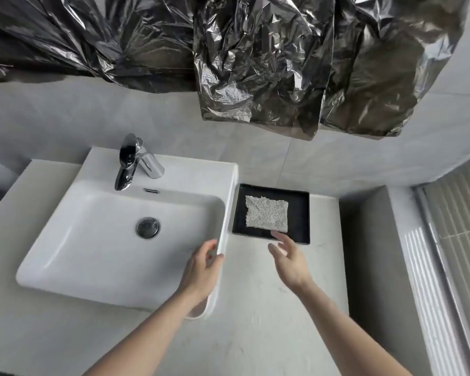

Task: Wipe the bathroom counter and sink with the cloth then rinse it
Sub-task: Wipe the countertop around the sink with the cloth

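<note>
A folded white speckled cloth point(266, 213) lies flat in a black tray point(300, 213) on the pale counter point(258, 308), just right of the white sink point(114, 240). My right hand point(288, 256) hovers over the counter with fingers spread and relaxed. Its fingertips reach the tray's near edge, just short of the cloth. My left hand point(201, 267) is over the sink's right rim near the front corner, fingers loosely bent, holding nothing. A chrome faucet point(132, 164) stands at the back of the sink, and a round chrome drain point(147, 227) sits in the basin.
Crinkled dark plastic sheeting point(255, 63) hangs over the wall above the counter. A grey ledge point(369, 253) drops off at the counter's right end, with a ribbed white panel point(432, 294) beyond it.
</note>
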The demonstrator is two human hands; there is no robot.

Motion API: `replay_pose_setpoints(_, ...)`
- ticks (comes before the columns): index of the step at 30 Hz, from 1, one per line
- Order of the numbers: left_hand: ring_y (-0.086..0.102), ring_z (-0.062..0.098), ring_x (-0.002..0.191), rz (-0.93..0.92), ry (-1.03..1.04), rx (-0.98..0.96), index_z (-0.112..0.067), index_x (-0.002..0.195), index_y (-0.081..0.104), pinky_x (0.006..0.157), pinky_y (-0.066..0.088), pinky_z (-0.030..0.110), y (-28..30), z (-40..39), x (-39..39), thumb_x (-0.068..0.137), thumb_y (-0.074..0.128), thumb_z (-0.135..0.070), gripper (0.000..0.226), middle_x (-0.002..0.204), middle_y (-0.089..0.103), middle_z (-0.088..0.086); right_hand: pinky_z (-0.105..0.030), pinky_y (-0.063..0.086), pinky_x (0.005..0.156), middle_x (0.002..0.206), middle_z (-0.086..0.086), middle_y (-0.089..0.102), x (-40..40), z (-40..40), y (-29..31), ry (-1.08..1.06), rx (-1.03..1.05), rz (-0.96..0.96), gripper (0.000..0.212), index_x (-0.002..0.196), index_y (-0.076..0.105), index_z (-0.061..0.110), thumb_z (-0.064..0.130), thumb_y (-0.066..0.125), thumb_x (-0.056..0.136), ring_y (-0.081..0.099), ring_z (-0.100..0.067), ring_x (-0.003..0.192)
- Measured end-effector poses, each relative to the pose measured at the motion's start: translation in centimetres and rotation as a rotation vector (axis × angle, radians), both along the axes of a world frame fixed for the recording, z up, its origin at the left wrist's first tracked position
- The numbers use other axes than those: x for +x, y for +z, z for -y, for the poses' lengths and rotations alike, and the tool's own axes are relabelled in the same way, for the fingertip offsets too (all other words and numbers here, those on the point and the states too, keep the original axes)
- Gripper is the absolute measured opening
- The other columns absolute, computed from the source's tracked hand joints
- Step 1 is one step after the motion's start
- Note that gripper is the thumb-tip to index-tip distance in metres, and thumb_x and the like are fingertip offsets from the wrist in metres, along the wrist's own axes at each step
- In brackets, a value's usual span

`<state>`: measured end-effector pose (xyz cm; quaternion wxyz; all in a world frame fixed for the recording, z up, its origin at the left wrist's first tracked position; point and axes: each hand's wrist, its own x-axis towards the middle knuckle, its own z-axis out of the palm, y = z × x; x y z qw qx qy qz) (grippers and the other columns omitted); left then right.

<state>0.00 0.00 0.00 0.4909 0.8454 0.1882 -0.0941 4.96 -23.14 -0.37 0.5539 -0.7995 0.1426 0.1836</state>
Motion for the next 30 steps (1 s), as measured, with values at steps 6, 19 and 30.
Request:
replay_pose_setpoints(6,0.061,0.006,0.093,0.127,0.041,0.068,-0.042,0.135,0.056,0.092,0.051,0.033,-1.5,1.2,0.0,0.102,0.050,-0.028,0.036,0.110,0.058,-0.019,-0.040,0.029,0.122,0.163,-0.002,0.036,7.4,-0.7,-3.6,0.232,-0.409,0.112,0.056,0.152,0.046,0.025,0.035,0.057,0.098,0.029,-0.025,0.152)
replay_pose_setpoints(19,0.056,0.014,0.085,0.265,0.000,0.419,-0.028,0.142,0.053,0.075,0.052,0.036,-3.4,2.0,-0.1,0.102,0.036,-0.032,0.043,0.096,0.051,-0.014,-0.048,0.037,0.115,0.167,0.002,0.019,11.5,-2.2,-9.4,0.554,-0.919,0.174,0.053,0.154,0.034,0.034,0.031,0.046,0.103,0.013,-0.030,0.153)
replay_pose_setpoints(30,0.056,0.017,0.087,0.262,0.040,0.453,-0.030,0.139,0.055,0.065,0.053,0.034,-3.1,2.3,-0.2,0.098,0.037,-0.032,0.044,0.093,0.051,-0.013,-0.036,0.046,0.057,0.076,0.003,0.066,8.7,-0.9,-2.4,0.062,-0.445,0.216,0.021,0.098,0.060,0.029,0.030,0.041,0.107,0.060,-0.027,0.069)
